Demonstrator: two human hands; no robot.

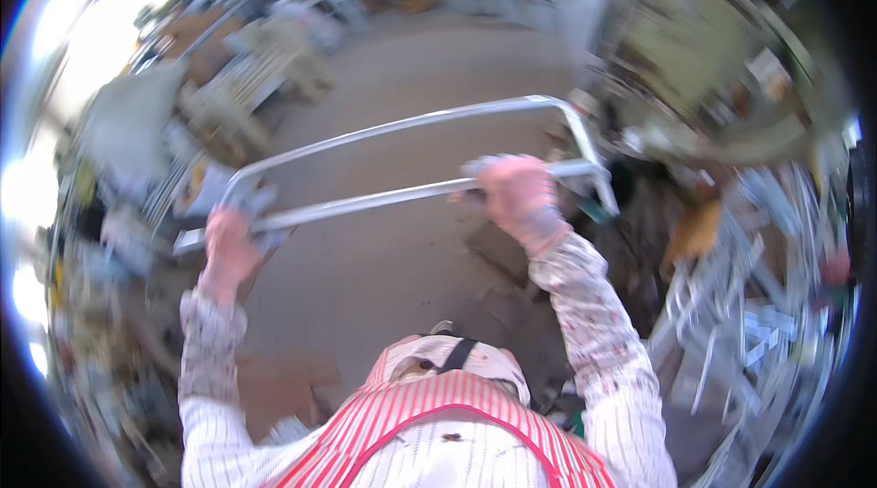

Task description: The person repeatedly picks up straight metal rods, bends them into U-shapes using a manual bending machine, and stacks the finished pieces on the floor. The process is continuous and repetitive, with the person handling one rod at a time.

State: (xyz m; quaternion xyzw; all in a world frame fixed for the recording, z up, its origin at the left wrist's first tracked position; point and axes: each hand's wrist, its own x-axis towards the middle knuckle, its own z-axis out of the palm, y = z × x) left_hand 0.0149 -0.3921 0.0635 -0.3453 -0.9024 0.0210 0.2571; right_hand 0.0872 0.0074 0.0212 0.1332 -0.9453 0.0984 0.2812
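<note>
A white tubular metal frame (365,206), long and bent at its corners, is held up in front of me above the floor. My left hand (230,249), in a pink and grey work glove, is closed round its left end. Farther right, my right hand (519,191), gloved alike, grips the near bar close to the right corner. The frame's far bar curves away from me between two rounded corners. Motion blurs the picture, and the fingers under the bar are partly hidden.
Many white metal frames (731,305) are heaped at my right. A large greenish panel (690,40) stands at the back right. Pale slatted pieces (251,81) are stacked at the far left, beside a light cloth-like sheet (137,127). Brown cardboard (283,387) lies on the floor near me.
</note>
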